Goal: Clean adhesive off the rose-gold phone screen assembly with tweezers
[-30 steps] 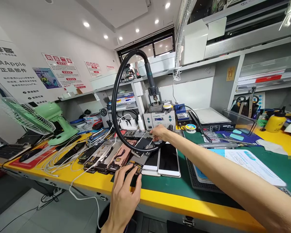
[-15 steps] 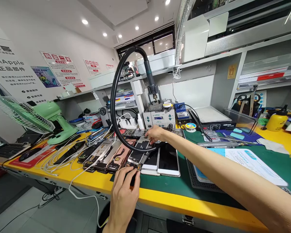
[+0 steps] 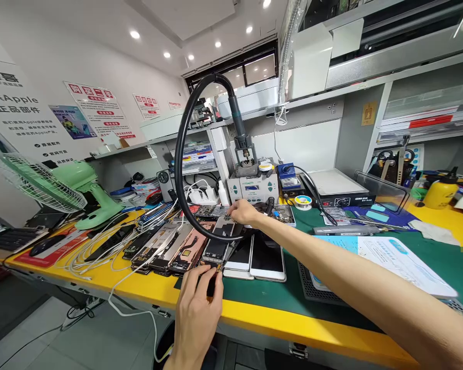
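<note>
Opened phone bodies lie in a row on the bench. My left hand [image 3: 200,303] rests at the near end of a dark phone part [image 3: 216,245], fingers bent and touching its lower edge. At the far end of that part, my right hand [image 3: 244,211] has its fingers pressed together; what they grip, if anything, is too small to make out. A copper-coloured phone body [image 3: 190,245] lies just to the left. On the right are two white-framed phones [image 3: 268,257], partly under my right forearm. The black hose [image 3: 179,154] loops over the row.
Behind the phones stands a hot-air station [image 3: 252,189]. White cables [image 3: 100,252] and a green fan [image 3: 96,198] are at the left. On the right are a booklet [image 3: 401,262], a solder spool [image 3: 303,201] and a yellow bottle [image 3: 442,191].
My right hand has shifted slightly left and away from me, and the far end of the dark phone part shows more. My left hand has barely moved.
</note>
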`<state>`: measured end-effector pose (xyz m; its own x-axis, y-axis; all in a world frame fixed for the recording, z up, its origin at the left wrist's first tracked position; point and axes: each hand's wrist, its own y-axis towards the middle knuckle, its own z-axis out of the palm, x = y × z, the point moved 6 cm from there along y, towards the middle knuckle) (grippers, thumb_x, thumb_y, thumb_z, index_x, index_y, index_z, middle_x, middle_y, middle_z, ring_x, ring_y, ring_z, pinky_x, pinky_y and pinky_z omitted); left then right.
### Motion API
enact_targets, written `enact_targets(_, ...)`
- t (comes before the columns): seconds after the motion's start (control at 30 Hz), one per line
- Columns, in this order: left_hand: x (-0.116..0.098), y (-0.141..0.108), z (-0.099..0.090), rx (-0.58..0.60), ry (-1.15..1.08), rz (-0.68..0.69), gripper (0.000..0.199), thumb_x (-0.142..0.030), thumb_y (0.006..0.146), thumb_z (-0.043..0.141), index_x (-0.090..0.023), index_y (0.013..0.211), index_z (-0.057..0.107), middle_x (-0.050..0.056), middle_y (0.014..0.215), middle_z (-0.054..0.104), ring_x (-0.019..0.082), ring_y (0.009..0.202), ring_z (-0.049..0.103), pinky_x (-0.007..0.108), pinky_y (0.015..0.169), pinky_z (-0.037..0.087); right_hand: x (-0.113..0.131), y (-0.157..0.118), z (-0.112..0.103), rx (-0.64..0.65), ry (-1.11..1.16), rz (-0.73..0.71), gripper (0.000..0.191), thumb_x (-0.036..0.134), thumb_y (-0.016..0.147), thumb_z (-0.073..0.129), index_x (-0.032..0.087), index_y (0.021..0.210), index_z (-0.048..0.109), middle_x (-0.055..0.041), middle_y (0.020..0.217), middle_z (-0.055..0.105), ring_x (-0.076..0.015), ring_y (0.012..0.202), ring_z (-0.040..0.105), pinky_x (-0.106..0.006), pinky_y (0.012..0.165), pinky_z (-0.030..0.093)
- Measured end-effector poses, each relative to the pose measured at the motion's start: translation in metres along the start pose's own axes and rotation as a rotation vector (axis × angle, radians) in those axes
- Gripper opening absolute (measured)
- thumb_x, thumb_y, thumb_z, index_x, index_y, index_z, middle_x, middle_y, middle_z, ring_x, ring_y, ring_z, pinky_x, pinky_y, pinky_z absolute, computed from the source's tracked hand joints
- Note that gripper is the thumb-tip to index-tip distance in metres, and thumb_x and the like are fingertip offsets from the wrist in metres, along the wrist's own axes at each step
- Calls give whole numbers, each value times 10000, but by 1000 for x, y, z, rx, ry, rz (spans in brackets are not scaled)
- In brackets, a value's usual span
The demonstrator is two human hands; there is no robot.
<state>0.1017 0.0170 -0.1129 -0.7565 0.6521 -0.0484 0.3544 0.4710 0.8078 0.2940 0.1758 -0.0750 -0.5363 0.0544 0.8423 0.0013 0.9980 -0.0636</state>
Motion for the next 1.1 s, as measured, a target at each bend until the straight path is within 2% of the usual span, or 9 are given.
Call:
enact_targets(0.17, 1, 2, 1, -8, 14, -19, 151, -154, 929, 628, -153, 1078, 654, 111, 1027, 635, 242, 983, 630, 377, 862, 539, -5, 2, 5, 36, -77, -33, 272, 335, 1000, 656, 123, 1171, 650, -73, 1158, 647, -234, 982, 664, -375, 831, 590)
enact_targets(0.33, 0, 4, 2, 33, 52, -20, 282, -175, 943, 595, -185, 1216, 662, 113, 1013, 600, 257, 918, 621, 377, 739, 540, -8, 2, 7, 71, -130, -46, 269, 331, 999, 658, 126, 1173, 651, -76, 1168, 645, -235, 994, 662, -377, 839, 588)
enact_targets(0.5, -1, 2, 1, 18, 49, -30, 199, -182, 949, 583, -183, 1114, 695, 137, 1100, 581, 268, 990, 619, 383, 781, 551, -5, -4, 3, 94, -151, -46, 283, 340, 999, 656, 129, 1187, 649, -70, 1180, 641, -241, 988, 661, -373, 826, 591)
enact_targets(0.73, -2, 2, -1, -2, 18, -42, 134, -155, 943, 597, -164, 1050, 676, 115, 1047, 594, 241, 958, 624, 376, 817, 550, 2, -15, -2, 123, -200, -41, 303, 338, 997, 659, 123, 1209, 640, -89, 1207, 631, -245, 1012, 656, -383, 846, 587)
enact_targets(0.87, -1, 3, 0, 4, 14, -48, 114, -182, 947, 597, -180, 1033, 672, 111, 1041, 599, 245, 955, 632, 376, 807, 553, 4, -19, -4, 155, -246, -34, 282, 335, 997, 660, 115, 1173, 651, -78, 1154, 648, -225, 955, 667, -353, 801, 594)
enact_targets(1.1, 1, -1, -1, -3, 7, -67, 120, -192, 945, 600, -203, 1037, 675, 111, 1050, 611, 251, 962, 641, 385, 816, 556, -2, -14, -4, 187, -303, -7, 247, 320, 999, 660, 117, 1139, 655, -68, 1098, 660, -198, 901, 672, -330, 763, 597)
